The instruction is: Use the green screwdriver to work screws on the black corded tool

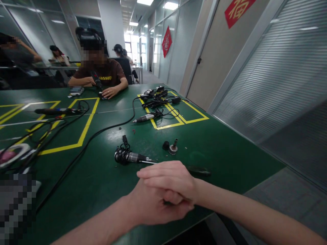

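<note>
My left hand and my right hand are clasped together above the table's near side. The right one lies on top, its fingers closed over the back of the left. Whatever might be between the palms is hidden, and no object shows in either hand. Just beyond them lies a grey and black pen-shaped power tool with its black cord coiled at the left end. A screwdriver lies partly behind my hands, its dark handle to the right. Farther back stand a small black cap and a round metal part with a stem.
Yellow tape marks the green table. Another pen-shaped tool lies before a heap of black cables. A long black cord crosses the left side, near a tape roll. Across the table a person handles a tool.
</note>
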{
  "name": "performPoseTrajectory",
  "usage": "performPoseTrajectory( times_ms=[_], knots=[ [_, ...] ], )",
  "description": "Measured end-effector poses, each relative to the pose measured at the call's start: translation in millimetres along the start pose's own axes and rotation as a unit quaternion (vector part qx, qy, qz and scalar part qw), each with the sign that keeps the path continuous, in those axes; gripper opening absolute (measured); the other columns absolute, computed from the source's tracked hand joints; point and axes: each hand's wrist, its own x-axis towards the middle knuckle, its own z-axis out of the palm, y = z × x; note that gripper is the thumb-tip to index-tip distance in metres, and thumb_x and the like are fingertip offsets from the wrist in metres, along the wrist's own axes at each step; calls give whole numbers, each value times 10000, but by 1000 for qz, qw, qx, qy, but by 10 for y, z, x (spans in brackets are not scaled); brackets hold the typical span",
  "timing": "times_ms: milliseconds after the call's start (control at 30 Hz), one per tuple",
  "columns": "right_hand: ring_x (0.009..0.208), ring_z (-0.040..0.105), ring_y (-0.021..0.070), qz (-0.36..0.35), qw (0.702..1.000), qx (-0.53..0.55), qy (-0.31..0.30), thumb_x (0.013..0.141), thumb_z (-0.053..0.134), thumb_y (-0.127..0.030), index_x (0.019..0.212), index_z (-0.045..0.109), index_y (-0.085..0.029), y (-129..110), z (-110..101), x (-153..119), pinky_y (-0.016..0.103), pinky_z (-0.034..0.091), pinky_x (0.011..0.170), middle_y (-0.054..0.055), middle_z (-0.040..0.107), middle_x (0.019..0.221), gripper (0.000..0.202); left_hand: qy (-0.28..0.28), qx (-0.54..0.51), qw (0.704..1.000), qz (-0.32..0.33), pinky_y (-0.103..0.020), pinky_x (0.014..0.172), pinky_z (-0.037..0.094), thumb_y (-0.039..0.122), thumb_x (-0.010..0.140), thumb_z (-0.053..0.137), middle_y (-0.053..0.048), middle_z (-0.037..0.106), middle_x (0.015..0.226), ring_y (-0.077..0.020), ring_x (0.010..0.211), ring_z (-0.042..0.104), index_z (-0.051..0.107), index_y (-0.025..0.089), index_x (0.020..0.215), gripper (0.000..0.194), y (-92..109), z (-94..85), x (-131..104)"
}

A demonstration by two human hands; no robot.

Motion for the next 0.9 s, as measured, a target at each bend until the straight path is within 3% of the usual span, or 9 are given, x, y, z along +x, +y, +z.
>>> performPoseTrajectory(
  times_ms=[100, 167, 267, 333, 400, 467, 567, 733, 900],
  knots=[
    [1437, 670, 204, -94, 994, 50, 17, 1150, 262, -519, 1562, 606, -222, -53, -268, -105, 389, 589, 1177, 90, 669, 1572, 613, -18, -61, 998, -18, -265, 728, 601, 364, 1041, 638, -9, 790, 774, -154, 739, 747, 814, 218, 952, 245, -22, -300, 35],
    [1470, 642, 199, -38, 999, 1, 20, 1171, 207, -477, 1569, 596, -208, -28, -460, -254, 422, 554, 1215, 116, 694, 1539, 619, 1, -40, 998, -44, -269, 688, 556, 412, 1028, 662, 0, 732, 686, -139, 647, 684, 818, 197, 980, 270, -101, -572, 39],
    [1487, 628, 235, 43, 994, -97, -11, 1164, 175, -504, 1577, 609, -226, 58, -710, -520, 500, 528, 1242, 132, 670, 1564, 660, 34, 48, 993, -99, -318, 761, 555, 491, 999, 679, -25, 739, 767, -174, 729, 683, 824, 206, 1072, 329, -325, -1024, 1],
    [1452, 652, 270, 66, 990, -125, -22, 1154, 215, -535, 1617, 575, -232, 87, -813, -674, 526, 565, 1195, 144, 666, 1567, 660, -17, 121, 981, -149, -383, 866, 574, 554, 905, 770, -68, 778, 947, -243, 899, 709, 822, 218, 1161, 425, -497, -1276, -45],
    [1356, 692, 298, 86, 982, -167, -34, 1140, 354, -502, 1582, 618, -244, 68, -851, -785, 546, 598, 1134, 151, 704, 1513, 575, -116, 154, 961, -199, -455, 985, 574, 580, 783, 870, -102, 779, 1152, -314, 1080, 701, 811, 242, 1247, 578, -635, -1427, -92],
    [1254, 710, 311, 105, 964, -240, -43, 1095, 514, -453, 1494, 691, -230, 18, -841, -854, 533, 636, 1036, 176, 733, 1426, 490, -167, 169, 944, -230, -506, 1057, 553, 546, 727, 907, -120, 750, 1271, -358, 1198, 665, 802, 262, 1290, 640, -718, -1469, -124],
    [1088, 735, 288, 127, 951, -278, -51, 1031, 649, -388, 1366, 741, -201, -39, -806, -896, 484, 664, 898, 176, 758, 1256, 395, -176, 184, 936, -242, -561, 1119, 514, 444, 778, 869, -120, 730, 1316, -375, 1265, 632, 808, 281, 1274, 525, -754, -1403, -130],
    [960, 750, 217, 137, 954, -262, -46, 1070, 568, -264, 1232, 732, -200, -15, -796, -883, 369, 671, 801, 127, 767, 1112, 239, -167, 153, 949, -220, -458, 1069, 561, 349, 892, 744, -96, 753, 1220, -313, 1183, 670, 823, 258, 1134, 271, -789, -1290, -95],
    [918, 756, 194, 130, 958, -251, -54, 1088, 529, -259, 1230, 710, -178, -46, -790, -860, 322, 656, 767, 115, 757, 1078, 244, -179, 125, 950, -225, -417, 989, 582, 365, 917, 708, -80, 766, 1110, -292, 1111, 683, 813, 254, 1132, 263, -870, -1317, -124]
  ],
)
